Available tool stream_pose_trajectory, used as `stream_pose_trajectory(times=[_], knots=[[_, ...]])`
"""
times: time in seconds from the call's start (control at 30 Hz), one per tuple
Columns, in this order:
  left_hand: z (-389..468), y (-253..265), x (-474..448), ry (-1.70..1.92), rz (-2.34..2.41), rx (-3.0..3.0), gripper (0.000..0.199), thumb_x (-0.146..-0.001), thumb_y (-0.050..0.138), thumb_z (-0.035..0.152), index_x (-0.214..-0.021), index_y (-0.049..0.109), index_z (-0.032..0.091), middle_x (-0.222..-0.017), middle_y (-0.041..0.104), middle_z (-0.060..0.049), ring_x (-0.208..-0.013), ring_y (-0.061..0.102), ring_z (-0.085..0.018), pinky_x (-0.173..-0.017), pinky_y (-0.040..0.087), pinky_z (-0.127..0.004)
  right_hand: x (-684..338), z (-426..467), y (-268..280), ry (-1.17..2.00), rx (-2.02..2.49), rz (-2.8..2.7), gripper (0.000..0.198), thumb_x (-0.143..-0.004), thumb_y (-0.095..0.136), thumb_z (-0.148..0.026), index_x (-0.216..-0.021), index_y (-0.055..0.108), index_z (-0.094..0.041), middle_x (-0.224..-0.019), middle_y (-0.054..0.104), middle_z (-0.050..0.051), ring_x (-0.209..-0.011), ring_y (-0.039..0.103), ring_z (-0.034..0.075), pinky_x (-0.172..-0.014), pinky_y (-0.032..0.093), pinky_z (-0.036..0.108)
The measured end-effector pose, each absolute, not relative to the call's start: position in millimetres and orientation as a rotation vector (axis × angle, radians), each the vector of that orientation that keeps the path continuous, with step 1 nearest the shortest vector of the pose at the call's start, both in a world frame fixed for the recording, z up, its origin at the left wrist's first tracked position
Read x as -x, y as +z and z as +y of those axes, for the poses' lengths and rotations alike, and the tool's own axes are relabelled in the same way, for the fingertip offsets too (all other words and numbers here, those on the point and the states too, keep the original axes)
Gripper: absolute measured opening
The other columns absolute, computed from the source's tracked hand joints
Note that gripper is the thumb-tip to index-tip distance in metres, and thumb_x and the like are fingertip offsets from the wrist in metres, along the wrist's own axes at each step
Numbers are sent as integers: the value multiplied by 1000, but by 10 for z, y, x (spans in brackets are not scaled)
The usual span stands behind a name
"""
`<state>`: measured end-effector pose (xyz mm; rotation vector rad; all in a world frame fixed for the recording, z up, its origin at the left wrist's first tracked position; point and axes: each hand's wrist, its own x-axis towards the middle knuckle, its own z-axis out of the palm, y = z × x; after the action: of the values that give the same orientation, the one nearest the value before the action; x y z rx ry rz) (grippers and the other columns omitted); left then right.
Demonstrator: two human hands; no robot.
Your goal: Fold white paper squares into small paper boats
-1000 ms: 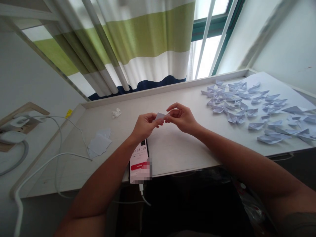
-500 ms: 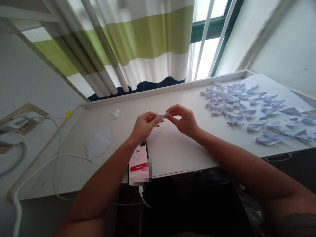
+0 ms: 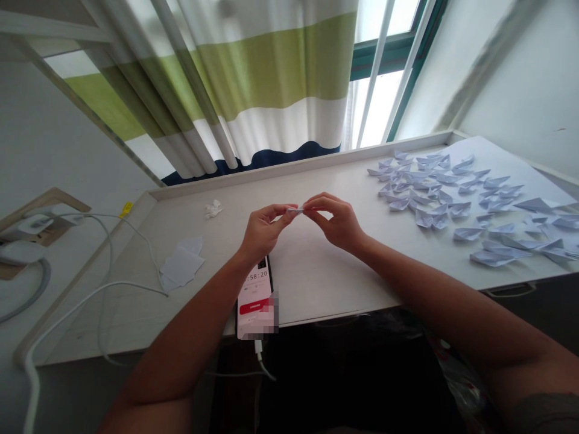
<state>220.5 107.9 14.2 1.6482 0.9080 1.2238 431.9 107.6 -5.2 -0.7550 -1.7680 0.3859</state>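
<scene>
A small folded piece of white paper (image 3: 296,210) is pinched between my two hands above the desk. My left hand (image 3: 263,228) grips its left end between thumb and fingers. From the other side, my right hand (image 3: 333,218) pinches the right end, fingertips close to those of the left. Most of the paper is hidden by the fingers. Under my left wrist lies a phone (image 3: 254,308) with a timer on its screen. Many folded paper boats (image 3: 429,217) are spread to the right of my right hand.
Loose white paper sheets (image 3: 182,264) lie at the left, with a crumpled white scrap (image 3: 213,209) behind them. White cables (image 3: 90,295) run over the desk's left side from a power socket (image 3: 34,226). A striped curtain (image 3: 271,72) hangs beyond the raised back edge.
The folded paper has turned, so its flat face no longer shows and only a thin edge does. My left fingers have closed in nearer to my right fingertips.
</scene>
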Motion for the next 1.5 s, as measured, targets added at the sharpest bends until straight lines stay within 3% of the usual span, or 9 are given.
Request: stream_pose_trajectory(times=[0.17,0.43,0.6,0.73,0.9,1.03,1.2,1.33,1.5], knots=[[1062,141,-2190,1206,989,-1976,23,-90,86,38,-108,83,24,-116,84,-8,-112,76,-27,-102,59,-46,-4332,1093,-78,406,827,-1817,9,-106,65,-28,-101,72,-24,-106,79,7,-101,75,26,-93,62,46],[1075,93,-2189,1204,1025,-2033,16,-93,81,37,-98,81,22,-94,83,-4,-87,75,-21,-86,60,-37,-4318,1117,-122,660,844,-1795,13,-100,74,-36,-97,73,-24,-98,81,5,-95,76,24,-94,64,48],[1062,108,-2212,1197,915,-1726,35,-84,90,32,-113,75,20,-87,82,-2,-82,78,-20,-85,63,-37,-4263,1087,-96,777,771,-1594,29,-90,87,-48,-98,72,-24,-97,80,4,-93,78,24,-93,67,50],[1060,115,-2212,1152,896,-1608,34,-82,94,38,-104,79,17,-91,83,-6,-82,80,-21,-83,65,-37,-4235,1060,-98,786,792,-1540,38,-86,89,-56,-98,74,-24,-93,80,4,-88,79,23,-87,69,48],[1070,123,-2213,1123,958,-1602,36,-83,92,49,-94,84,17,-80,81,-7,-73,79,-21,-72,62,-34,-4227,1046,-108,779,808,-1521,39,-83,92,-55,-97,77,-22,-92,82,5,-88,80,23,-90,68,47],[1105,108,-2207,1203,952,-1590,36,-77,96,49,-88,83,18,-78,81,-6,-72,79,-22,-72,62,-35,-4256,1101,-85,1178,782,-1370,50,-85,87,-65,-104,79,-20,-94,84,7,-88,81,21,-88,69,42],[1139,83,-2190,1171,918,-1598,39,-71,99,51,-86,83,19,-77,81,-5,-71,78,-22,-74,64,-38,-4318,1147,-46,1607,794,-1311,54,-80,90,-69,-84,81,-15,-84,82,9,-72,77,17,-74,68,33],[1112,131,-2175,1148,932,-1588,36,-72,98,48,-85,83,18,-77,81,-6,-71,77,-22,-74,64,-38,-4314,1114,-30,1537,770,-1394,48,-77,94,-62,-86,83,-16,-83,83,7,-74,77,17,-76,67,34],[1084,176,-2170,1072,942,-1565,33,-74,97,44,-84,83,16,-76,81,-8,-72,77,-21,-74,62,-37,-4294,1068,-43,1159,833,-1620,39,-89,85,-55,-88,80,-16,-78,80,6,-72,75,17,-71,63,34]])
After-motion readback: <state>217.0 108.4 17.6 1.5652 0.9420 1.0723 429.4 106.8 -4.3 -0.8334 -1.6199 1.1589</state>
